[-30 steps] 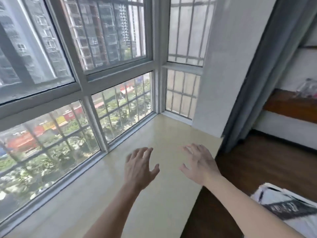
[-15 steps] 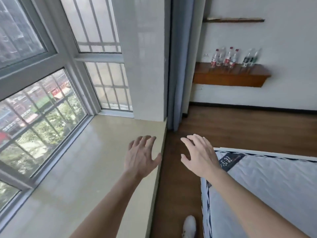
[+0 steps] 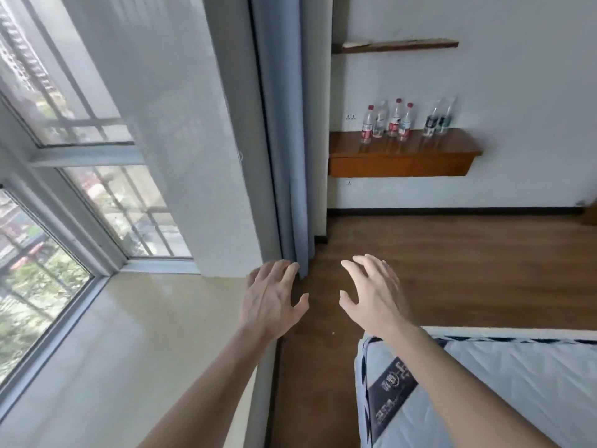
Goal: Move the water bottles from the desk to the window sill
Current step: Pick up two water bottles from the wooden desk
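The water bottles [image 3: 394, 124] stand upright in a loose row on the wooden desk [image 3: 400, 163] fixed to the far wall, six of them as far as I can tell: four at the left with red caps or red labels, close together, and two with dark labels [image 3: 431, 121] a little apart to their right. None is on the window sill [image 3: 129, 334], which runs pale and glossy along the window [image 3: 38, 279] at my left, well apart from the desk. Both my hands are out in front of me and hold nothing. My left hand [image 3: 271, 302] hovers over the sill's near corner, fingers spread and slightly bent, thumb out to the side. My right hand [image 3: 374, 295] floats beside it over the wooden floor [image 3: 468, 270], fingers loosely apart and relaxed, palm down. A blue-grey curtain [image 3: 284, 140] hangs beside the white pillar [image 3: 193, 156] between the sill and the desk. A thin shelf [image 3: 397, 46] sits on the wall above the desk, and a quilted mattress [image 3: 517, 383] with a dark label lies under my right forearm.
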Tool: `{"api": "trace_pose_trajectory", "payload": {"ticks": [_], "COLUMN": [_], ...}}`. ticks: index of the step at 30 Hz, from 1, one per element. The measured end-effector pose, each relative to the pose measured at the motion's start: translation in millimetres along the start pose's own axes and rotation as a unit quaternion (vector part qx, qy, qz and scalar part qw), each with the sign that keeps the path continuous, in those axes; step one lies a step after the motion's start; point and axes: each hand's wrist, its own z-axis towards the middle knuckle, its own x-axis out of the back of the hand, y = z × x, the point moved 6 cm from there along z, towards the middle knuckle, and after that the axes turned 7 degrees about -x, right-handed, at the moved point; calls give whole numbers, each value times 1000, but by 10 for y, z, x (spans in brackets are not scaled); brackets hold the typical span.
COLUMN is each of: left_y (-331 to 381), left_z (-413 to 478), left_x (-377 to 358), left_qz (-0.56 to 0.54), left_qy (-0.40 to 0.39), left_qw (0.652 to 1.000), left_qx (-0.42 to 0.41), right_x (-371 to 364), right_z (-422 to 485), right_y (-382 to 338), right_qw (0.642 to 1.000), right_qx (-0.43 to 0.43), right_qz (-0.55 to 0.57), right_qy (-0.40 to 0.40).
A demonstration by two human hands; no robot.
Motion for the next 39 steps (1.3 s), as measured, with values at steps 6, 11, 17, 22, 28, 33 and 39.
{"api": "trace_pose_trajectory", "payload": {"ticks": [6,11,17,22,28,33,39], "left_y": [150,140,-56,-413,-761,-711,-489], "left_z": [828,1439,2319,3288,4381,5080,5795], "left_x": [-293,-571,-997,-1338,-1619,-1857,-2209], "left_qz": [-7,-13,-27,-42,-55,-63,-77], "left_qy": [-7,-16,-28,-39,-45,-52,-82], "left_qw": [1000,999,998,996,994,988,979], "left_qx": [-20,-35,-57,-69,-87,-133,-167], "right_x": [-128,-305,-638,-936,-1140,-1162,-1171], "right_z": [673,1194,1974,2881,3910,4453,4916], "right_y": [496,806,1078,1209,1328,1584,2055], "right_qw": [1000,999,997,995,992,987,976], "right_qx": [-20,-33,-59,-81,-108,-142,-196], "right_qz": [-6,-22,-41,-58,-68,-81,-91], "right_qy": [-3,-3,-7,-14,-13,-1,2]}}
